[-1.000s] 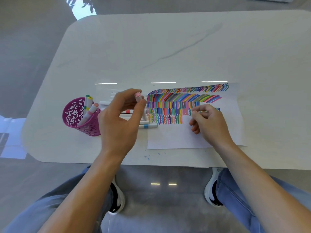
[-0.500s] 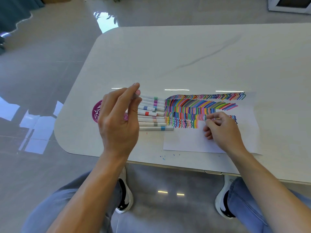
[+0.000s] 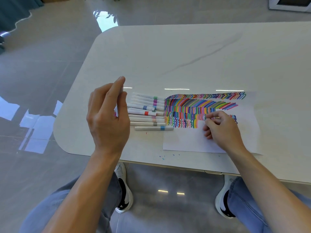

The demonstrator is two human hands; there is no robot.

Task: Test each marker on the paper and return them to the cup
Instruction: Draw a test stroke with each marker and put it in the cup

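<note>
A white paper [image 3: 188, 140] covered with several rows of coloured strokes lies on the table. Several white markers [image 3: 148, 113] with coloured bands lie side by side just left of it. My left hand [image 3: 107, 115] is raised left of that row, pinching a white marker [image 3: 121, 91] held nearly upright. My right hand [image 3: 218, 128] rests on the paper, fingers pinched on a marker that they mostly hide, beside a green squiggle. The cup is hidden behind my left hand.
The white marble table [image 3: 185, 56] has a rounded corner at the left and its near edge just below the paper. Small ink specks [image 3: 162, 156] dot the table near that edge. My knees and shoes show below.
My left hand has risen with its marker and now covers the purple cup. My head has turned, shifting everything right in view. My right hand stays on the paper.
</note>
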